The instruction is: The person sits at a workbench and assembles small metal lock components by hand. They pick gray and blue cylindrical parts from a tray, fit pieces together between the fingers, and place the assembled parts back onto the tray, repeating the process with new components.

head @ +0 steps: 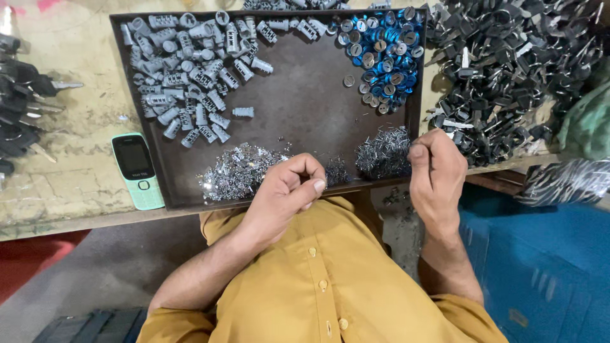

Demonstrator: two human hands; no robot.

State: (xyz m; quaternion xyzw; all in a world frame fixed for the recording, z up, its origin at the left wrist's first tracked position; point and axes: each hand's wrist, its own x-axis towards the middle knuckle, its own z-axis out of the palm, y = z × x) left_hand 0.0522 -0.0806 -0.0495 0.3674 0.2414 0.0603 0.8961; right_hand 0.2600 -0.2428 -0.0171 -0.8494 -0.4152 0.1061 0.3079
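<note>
**Sorting tray on a worn desk**

I look down on a pale, scuffed desk point(70, 159) with a stained, flaking top. Below its front edge I see grey floor, a red patch at the left and a blue surface at the right. A dark, shallow metal tray point(305, 108) lies flat on the desk, its near rim at my chest. In its far left part sits a heap of dull grey ribbed cylinders point(190, 70); in the far right corner, shiny blue round caps point(381, 54); along the near rim, two glittering piles of tiny metal pieces point(238, 171). A mint-green keypad phone point(136, 170) lies just left of the tray. Black-headed keys point(25, 108) lie at the far left, and a tangled black mass of keys and rings point(515, 70) lies right of the tray.

My left hand point(286, 190) hovers over the near rim, fingers curled shut; I cannot tell what they pinch. My right hand point(435, 174) sits at the tray's right corner, fingers bunched closed beside the small pile.
</note>
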